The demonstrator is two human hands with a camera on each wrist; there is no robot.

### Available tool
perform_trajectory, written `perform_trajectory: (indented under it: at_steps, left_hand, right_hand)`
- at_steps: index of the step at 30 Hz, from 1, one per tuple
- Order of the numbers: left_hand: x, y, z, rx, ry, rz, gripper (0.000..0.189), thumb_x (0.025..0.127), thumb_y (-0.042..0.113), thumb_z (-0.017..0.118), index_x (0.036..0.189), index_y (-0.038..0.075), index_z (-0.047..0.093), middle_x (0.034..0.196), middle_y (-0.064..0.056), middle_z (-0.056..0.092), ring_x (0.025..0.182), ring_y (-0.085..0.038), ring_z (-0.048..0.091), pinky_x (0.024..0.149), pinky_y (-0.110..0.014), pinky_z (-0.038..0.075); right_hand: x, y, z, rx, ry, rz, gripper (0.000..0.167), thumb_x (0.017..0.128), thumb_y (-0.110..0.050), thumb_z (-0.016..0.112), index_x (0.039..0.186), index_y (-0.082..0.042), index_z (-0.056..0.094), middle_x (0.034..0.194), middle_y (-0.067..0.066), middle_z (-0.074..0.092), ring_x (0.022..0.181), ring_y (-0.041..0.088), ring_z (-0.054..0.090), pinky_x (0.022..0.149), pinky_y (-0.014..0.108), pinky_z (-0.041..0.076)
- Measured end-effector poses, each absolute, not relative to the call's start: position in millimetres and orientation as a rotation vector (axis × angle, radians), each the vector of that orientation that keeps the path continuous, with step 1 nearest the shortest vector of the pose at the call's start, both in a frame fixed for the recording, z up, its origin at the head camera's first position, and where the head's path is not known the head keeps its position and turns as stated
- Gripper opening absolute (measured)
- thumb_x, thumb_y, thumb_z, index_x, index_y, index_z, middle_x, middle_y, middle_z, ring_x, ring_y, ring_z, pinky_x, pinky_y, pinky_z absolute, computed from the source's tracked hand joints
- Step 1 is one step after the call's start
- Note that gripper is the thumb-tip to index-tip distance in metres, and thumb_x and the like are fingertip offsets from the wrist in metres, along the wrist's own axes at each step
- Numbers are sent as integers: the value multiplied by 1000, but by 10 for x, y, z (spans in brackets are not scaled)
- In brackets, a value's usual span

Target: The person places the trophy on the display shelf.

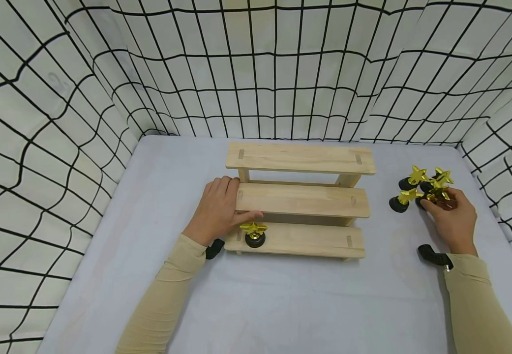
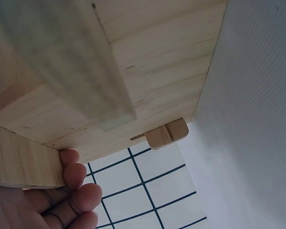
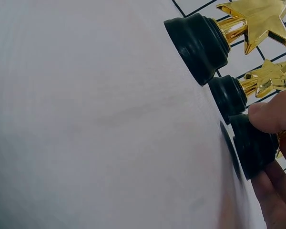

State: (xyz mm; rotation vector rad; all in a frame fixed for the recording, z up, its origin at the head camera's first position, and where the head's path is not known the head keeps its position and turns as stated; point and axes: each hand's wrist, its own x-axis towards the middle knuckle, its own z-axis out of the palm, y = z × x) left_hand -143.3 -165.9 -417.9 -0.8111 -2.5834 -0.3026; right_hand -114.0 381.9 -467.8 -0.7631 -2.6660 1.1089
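Observation:
A three-step wooden display stand (image 1: 302, 199) sits on the table. My left hand (image 1: 217, 207) grips the left end of its middle board, thumb along the front edge. In the left wrist view, curled fingertips (image 2: 81, 191) show at the board's end. A small gold star trophy (image 1: 254, 235) with a round black base stands at the left of the lowest step. My right hand (image 1: 457, 221) pinches another star trophy (image 3: 252, 145) by its black base, with a shadow showing beneath it. Several similar star trophies (image 1: 401, 200) stand close around it.
A white cloth covers the table (image 1: 300, 305). Black wire grid (image 1: 291, 73) with white behind it rises at the back and both sides. A black wrist mount (image 1: 433, 255) sticks out from the right sleeve, close over the cloth.

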Motion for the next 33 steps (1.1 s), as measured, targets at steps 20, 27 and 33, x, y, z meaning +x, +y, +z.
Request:
perform_trajectory:
  at_steps: [20,27,33]
  left_hand:
    - [-1428,-1659,-4166,-809,-2602,-296,90,73,72,80,115,-5,58,99,-18,61,91,-33,57,82,-46,47]
    - [-1432,-1658,-4166,-802,-2614,-305,90,72,71,80,116,-5,58,101,-18,61,94,-33,58,84,-47,48]
    - [-1430,-1653,-4167,-798,-2607,-294,91,72,72,80,115,-5,58,99,-17,61,93,-33,58,84,-46,47]
  right_hand:
    - [-1034,3849,-4640,-679,-2713,1119,74,96,-44,71,155,-12,43,139,5,54,108,-9,47,89,9,44]
    - [-997,3837,-4611,-622,-2709,1098,73,95,-41,73,154,-9,44,133,-2,55,101,-17,44,97,9,47]
    - [-973,3828,-4588,-596,-2716,1094,73,94,-41,74,153,-8,45,125,-15,52,98,-19,42,99,11,48]
